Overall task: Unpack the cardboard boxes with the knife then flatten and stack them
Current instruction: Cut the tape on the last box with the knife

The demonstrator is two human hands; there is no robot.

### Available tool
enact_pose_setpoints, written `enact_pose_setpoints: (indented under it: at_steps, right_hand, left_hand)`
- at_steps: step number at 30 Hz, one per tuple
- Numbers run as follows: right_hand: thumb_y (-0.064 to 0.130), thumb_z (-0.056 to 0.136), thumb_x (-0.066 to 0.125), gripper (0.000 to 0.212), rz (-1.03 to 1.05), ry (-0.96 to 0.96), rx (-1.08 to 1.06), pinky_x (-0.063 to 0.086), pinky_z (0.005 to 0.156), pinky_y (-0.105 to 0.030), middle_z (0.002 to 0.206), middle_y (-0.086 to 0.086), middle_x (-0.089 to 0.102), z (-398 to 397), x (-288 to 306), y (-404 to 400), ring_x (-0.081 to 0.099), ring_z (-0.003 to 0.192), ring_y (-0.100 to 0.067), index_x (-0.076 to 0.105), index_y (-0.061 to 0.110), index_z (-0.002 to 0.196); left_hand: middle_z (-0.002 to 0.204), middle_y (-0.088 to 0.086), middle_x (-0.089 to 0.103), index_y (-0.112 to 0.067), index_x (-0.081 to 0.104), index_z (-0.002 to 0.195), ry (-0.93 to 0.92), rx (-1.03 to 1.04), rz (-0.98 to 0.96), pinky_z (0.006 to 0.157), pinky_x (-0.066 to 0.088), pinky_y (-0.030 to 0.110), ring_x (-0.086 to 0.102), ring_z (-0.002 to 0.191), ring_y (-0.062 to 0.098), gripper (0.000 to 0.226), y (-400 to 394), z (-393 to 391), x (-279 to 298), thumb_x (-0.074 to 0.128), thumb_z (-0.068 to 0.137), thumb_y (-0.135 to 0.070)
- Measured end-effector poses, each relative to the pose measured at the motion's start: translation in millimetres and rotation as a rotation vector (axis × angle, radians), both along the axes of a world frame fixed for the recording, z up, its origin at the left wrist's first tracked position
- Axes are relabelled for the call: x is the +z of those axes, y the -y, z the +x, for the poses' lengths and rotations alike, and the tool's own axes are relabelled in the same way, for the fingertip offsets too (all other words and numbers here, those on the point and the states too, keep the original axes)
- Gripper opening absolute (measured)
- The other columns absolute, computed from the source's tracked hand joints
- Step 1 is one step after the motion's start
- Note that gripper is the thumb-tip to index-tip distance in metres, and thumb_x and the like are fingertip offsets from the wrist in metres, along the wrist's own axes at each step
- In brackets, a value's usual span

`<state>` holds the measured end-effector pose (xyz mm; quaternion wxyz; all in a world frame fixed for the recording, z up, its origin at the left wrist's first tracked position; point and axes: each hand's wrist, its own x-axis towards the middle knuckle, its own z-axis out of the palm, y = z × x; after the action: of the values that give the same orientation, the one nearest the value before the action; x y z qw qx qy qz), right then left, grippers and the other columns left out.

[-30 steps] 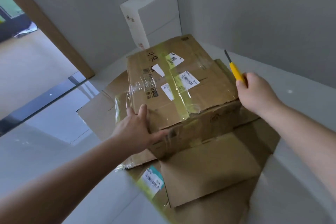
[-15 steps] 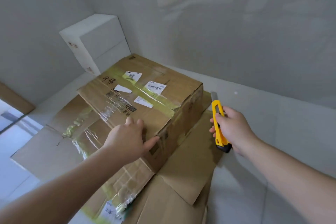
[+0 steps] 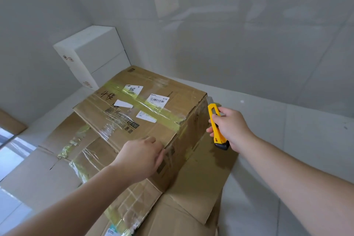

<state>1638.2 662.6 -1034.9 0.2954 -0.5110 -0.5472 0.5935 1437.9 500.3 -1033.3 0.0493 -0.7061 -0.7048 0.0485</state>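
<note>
A taped brown cardboard box [image 3: 145,113] with white labels and yellow-green tape stands on a pile of flattened cardboard [image 3: 193,197] on the floor. My left hand [image 3: 141,157] lies flat on the box's near corner, fingers pressing its top edge. My right hand [image 3: 229,128] grips a yellow utility knife [image 3: 215,122], held upright beside the box's right side, with its blade end up near the top right corner. The blade itself is hard to make out.
Two stacked white boxes [image 3: 93,53] stand in the corner behind the cardboard box. Grey tiled walls close in at the back and right. Flattened cardboard [image 3: 38,170] spreads left across the pale floor.
The view has swung right and closer. My right hand has brought the knife down from above the box's far edge to its right side. My left hand stays on the near corner.
</note>
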Motion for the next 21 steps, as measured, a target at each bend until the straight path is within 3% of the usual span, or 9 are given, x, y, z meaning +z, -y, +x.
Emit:
enact_pose_setpoints:
  at_steps: [5,12,17,21]
  right_hand:
    - [0.010,0.098,0.049,0.045,-0.011,0.019,0.003,0.049,0.044,-0.025,0.095,-0.009,0.065,-4,-2,-4,0.066,0.055,-0.016,0.042,0.014,0.142]
    - [0.011,0.098,0.048,0.034,0.016,0.063,0.012,0.055,0.053,-0.032,0.088,-0.008,0.066,-7,-3,-2,0.067,0.059,-0.020,0.053,0.012,0.132]
    - [0.010,0.097,0.047,0.028,0.018,0.065,0.026,0.057,0.056,-0.034,0.086,-0.008,0.065,-8,-3,-4,0.067,0.058,-0.020,0.058,0.006,0.123]
    - [0.010,0.099,0.048,0.037,-0.053,-0.001,0.026,0.052,0.045,-0.027,0.089,-0.011,0.065,-11,-3,-5,0.065,0.055,-0.019,0.051,0.010,0.135]
  left_hand:
    - [0.073,-0.009,0.044,-0.027,0.040,0.076,0.023,-0.013,-0.005,0.049,0.032,0.024,0.048,0.062,0.016,0.022,2,1,2,0.036,0.094,-0.039]
    - [0.073,-0.007,0.047,-0.023,0.043,0.074,0.068,-0.019,0.020,0.051,0.036,0.024,0.051,0.062,0.018,0.022,3,2,3,0.041,0.093,-0.033]
    - [0.062,-0.003,0.046,-0.018,0.046,0.065,0.105,-0.051,0.050,0.047,0.034,0.024,0.047,0.050,0.019,0.025,1,5,5,0.053,0.089,-0.022]
    - [0.074,-0.003,0.042,-0.017,0.044,0.079,0.042,-0.085,-0.039,0.061,0.042,0.028,0.051,0.066,0.021,0.020,-8,8,6,0.037,0.096,-0.025]
